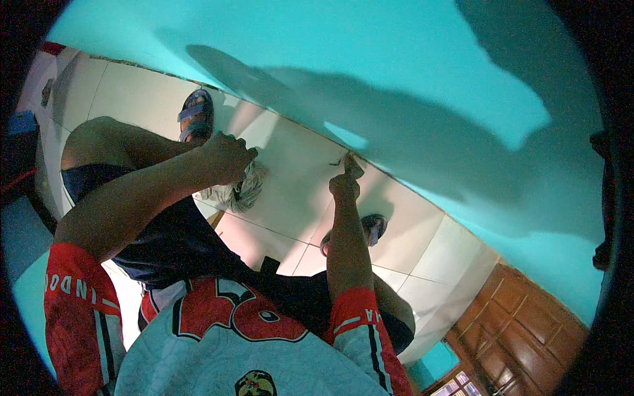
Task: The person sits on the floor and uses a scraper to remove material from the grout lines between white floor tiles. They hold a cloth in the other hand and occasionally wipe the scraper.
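Note:
My left hand (pixel 228 160) is closed in a fist over a crumpled pale grey cloth (pixel 246 191), which bunches out below the fingers above the floor tiles. Farther right, my right hand (pixel 345 187) is closed around a small flat tool (pixel 354 166) that widens toward its end. Its tip meets the seam between the tiled floor and the turquoise wall (pixel 422 152). Whether it is a scraper or a brush, I cannot tell. A small dark mark (pixel 335 163) lies on the tile beside the tool.
My sandalled feet stand on either side, the left sandal (pixel 196 112) near the wall and the right sandal (pixel 374 229) beside my right forearm. A brown panelled wooden door (pixel 528 323) is at the lower right. Dark blue objects (pixel 23 132) stand at the left edge.

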Demonstrator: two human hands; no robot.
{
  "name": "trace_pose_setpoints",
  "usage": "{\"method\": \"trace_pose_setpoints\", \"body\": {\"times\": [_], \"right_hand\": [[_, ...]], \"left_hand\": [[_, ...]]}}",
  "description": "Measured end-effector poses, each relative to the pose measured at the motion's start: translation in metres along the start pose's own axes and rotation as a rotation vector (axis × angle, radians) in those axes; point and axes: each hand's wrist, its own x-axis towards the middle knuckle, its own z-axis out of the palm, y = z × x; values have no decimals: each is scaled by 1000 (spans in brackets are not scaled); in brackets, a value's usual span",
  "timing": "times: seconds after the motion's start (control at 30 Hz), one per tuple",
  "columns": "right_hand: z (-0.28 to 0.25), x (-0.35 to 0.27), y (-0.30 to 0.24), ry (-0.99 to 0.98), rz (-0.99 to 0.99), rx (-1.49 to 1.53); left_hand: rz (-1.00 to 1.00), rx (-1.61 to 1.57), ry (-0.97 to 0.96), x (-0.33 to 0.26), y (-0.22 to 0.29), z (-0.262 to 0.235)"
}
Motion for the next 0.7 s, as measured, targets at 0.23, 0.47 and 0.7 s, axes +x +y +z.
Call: {"method": "trace_pose_setpoints", "body": {"times": [0.23, 0.47, 0.7], "right_hand": [[8, 15, 3, -131, -15, 279], [3, -7, 8, 316, 31, 363], [-12, 8, 13, -9, 6, 178]], "left_hand": [[20, 41, 38, 4, 4, 6], [-14, -3, -25, 3, 2, -6], [-10, -1, -43, 3, 1, -4]]}}
